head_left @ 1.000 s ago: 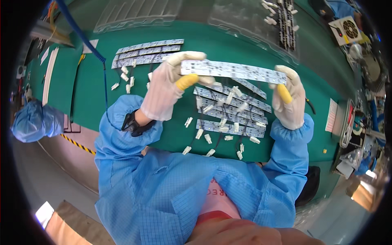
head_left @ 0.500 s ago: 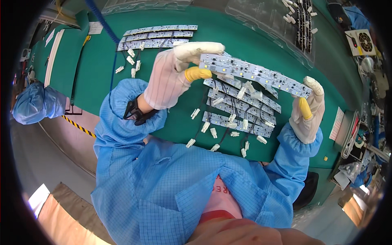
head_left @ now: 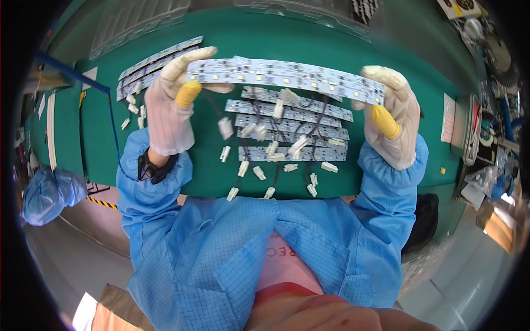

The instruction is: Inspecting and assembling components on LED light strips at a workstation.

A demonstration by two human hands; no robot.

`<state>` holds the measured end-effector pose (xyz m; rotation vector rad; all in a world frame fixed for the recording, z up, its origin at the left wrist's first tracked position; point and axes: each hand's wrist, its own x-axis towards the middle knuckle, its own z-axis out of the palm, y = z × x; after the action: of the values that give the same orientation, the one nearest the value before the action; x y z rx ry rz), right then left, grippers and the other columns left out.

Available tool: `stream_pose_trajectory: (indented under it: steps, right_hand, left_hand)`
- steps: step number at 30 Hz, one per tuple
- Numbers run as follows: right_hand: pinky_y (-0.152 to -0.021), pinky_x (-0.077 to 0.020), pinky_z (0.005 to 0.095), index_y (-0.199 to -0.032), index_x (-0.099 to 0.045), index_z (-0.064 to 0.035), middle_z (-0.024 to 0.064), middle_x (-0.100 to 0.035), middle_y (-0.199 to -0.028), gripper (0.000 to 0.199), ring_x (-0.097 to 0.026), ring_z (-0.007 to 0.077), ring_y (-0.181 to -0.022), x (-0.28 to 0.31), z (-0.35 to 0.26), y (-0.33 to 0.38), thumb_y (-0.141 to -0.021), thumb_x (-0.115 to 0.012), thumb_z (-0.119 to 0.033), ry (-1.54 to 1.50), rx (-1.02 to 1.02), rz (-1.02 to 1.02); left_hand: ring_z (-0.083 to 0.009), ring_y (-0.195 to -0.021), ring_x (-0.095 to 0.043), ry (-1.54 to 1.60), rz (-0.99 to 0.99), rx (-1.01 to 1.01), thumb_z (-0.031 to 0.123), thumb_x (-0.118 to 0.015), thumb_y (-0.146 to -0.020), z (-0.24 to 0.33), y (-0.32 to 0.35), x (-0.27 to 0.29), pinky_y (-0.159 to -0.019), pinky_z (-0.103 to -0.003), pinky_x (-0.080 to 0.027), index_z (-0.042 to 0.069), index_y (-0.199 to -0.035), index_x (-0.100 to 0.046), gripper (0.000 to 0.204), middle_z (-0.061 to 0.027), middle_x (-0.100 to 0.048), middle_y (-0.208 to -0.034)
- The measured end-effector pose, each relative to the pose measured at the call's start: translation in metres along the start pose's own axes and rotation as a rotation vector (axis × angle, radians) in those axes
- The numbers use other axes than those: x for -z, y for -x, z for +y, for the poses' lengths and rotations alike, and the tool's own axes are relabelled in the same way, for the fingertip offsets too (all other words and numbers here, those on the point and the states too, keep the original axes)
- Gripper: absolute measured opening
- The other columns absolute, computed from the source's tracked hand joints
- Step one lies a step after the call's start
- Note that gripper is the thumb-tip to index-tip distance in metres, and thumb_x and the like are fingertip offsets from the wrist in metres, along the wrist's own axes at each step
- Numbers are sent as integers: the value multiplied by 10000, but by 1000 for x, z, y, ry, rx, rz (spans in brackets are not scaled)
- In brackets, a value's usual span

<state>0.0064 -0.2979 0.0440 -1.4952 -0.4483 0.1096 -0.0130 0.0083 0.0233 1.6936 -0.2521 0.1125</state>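
Observation:
Between my two gloved hands I hold a long, slightly curved white LED circuit board (head_left: 287, 76) by its ends, above the table. My left hand (head_left: 179, 99) pinches the left end, a yellow-tipped thumb in front and fingers behind. At the right end my right hand (head_left: 393, 113) grips in the same way. Black wires with white plug connectors (head_left: 225, 128) dangle below the held board. Under it lie several similar LED boards (head_left: 292, 153) in a fanned stack, their wires and connectors spread toward me. The held board partly hides the farthest ones.
Another stack of LED boards (head_left: 160, 58) lies at the far left, partly behind my left hand. Clear plastic trays (head_left: 141, 22) stand along the back. A blue coiled cord (head_left: 72, 71) hangs at the left. A metal-edged box (head_left: 466, 129) sits by the table's right side.
My view has swung, so the table shifts left in the picture. Both hands still hold the board, which is now more level, and the dangling connectors have swung.

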Motion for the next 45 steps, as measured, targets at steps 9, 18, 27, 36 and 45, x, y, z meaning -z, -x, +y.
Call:
stream_pose_trajectory:
  steps: [9, 18, 27, 36, 45]
  right_hand:
    - [-468, -323, 163, -1156, -522, 5, 61, -619, -817, 408, -421, 14, -486, 2, 7, 2, -771, -653, -15, 82, 121, 3]
    - [-413, -311, 144, -1159, -506, 19, 131, -670, -889, 399, -490, 21, -530, 2, -1, 3, -804, -660, -79, -92, -107, -2]
    - [-564, -415, 166, -1205, -465, 34, 143, -607, -1011, 435, -590, 108, -827, -1, 9, -2, -839, -642, -121, -122, 55, -31]
    - [-873, -390, 204, -1236, -443, 46, 105, -532, -1163, 480, -522, 139, -1032, 7, 18, -4, -836, -651, -118, -192, -147, 28]
    - [-824, -431, 235, -1206, -461, 45, 112, -536, -1132, 452, -559, 151, -964, -6, 14, 1, -826, -653, -107, 65, -21, 41]
  left_hand:
    - [-131, -888, -617, -371, 150, -91, 483, -464, -914, -11, 1, 0, -851, -250, -444, -25, -1218, -514, 594, -104, -658, -988]
    - [-108, -849, -630, -305, 93, -30, 636, -421, -853, -13, 0, 3, -799, -244, -450, -3, -1187, -547, 731, -71, -694, -794]
    - [-127, -822, -629, -143, 139, -133, 506, -516, -878, -15, 3, 4, -852, -249, -442, -61, -1219, -473, 663, -87, -692, -799]
    - [-175, -748, -653, 286, 75, -41, 371, -700, -788, 3, 11, -2, -685, -260, -531, -65, -1190, -503, 625, -175, -616, -1064]
    - [-128, -866, -632, -155, 72, -38, 270, -518, -933, 0, 1, 12, -794, -225, -460, -3, -1219, -509, 396, -121, -688, -893]
